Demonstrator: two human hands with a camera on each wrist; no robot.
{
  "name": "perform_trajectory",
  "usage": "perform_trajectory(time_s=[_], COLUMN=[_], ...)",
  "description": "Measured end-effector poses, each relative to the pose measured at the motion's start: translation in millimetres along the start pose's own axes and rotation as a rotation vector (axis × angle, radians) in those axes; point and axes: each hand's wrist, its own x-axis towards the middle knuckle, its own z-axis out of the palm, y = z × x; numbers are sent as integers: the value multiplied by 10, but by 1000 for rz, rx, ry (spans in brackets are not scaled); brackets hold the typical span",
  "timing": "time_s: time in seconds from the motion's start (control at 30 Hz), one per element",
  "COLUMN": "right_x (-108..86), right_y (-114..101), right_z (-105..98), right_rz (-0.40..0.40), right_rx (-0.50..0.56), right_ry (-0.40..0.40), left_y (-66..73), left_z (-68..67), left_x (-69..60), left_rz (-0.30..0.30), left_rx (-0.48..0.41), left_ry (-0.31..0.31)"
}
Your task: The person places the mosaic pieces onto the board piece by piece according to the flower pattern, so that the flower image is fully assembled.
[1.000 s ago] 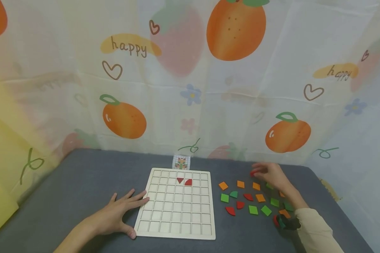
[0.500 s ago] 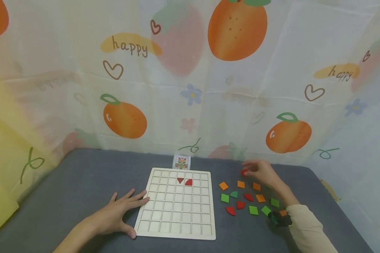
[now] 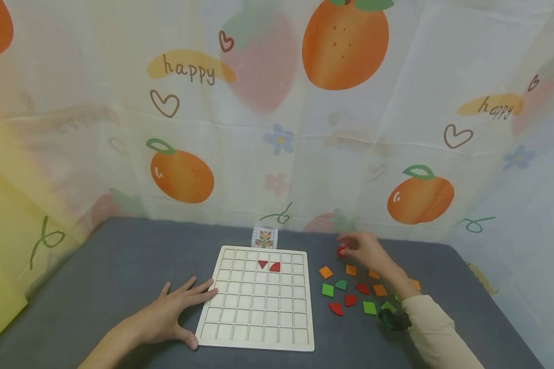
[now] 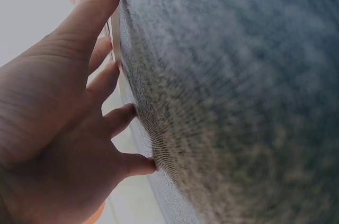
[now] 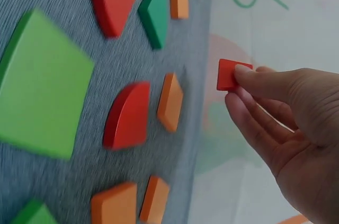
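Observation:
A pale grid board [image 3: 258, 302] lies on the grey table. In its upper cells sit a red triangle tile [image 3: 262, 264] and a red quarter-circle tile [image 3: 275, 267]. My left hand [image 3: 175, 310] rests with spread, straight fingers at the board's left edge; in the left wrist view the same hand [image 4: 69, 102] has its fingertips down on the cloth and board side. Between thumb and fingers my right hand [image 3: 367, 253] pinches a small red tile [image 5: 228, 74], held above the table right of the board. The tile's full outline is partly covered by the thumb.
Loose tiles lie right of the board: orange squares [image 3: 325, 272], green squares [image 3: 328, 290], red quarter-circles [image 3: 336, 309] and a dark green quarter-circle [image 3: 341, 284]. A small pattern card [image 3: 264, 238] stands behind the board. A printed curtain [image 3: 277, 154] closes off the table's back.
My right hand has moved left towards the board, carrying the red tile above the loose tiles. The left hand and the board have stayed in place.

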Motion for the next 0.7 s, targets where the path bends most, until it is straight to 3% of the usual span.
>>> perform_trajectory(time_s=[0.53, 0.7], right_x=[197, 250], right_y=[-320, -404], right_z=[253, 344], right_rz=[-40, -85], right_rx=[68, 89], right_ry=[-11, -10], left_y=[-7, -6], left_z=[1, -1], left_x=[2, 4], left_rz=[-12, -7], left_rx=[-6, -5], left_ry=[-10, -5])
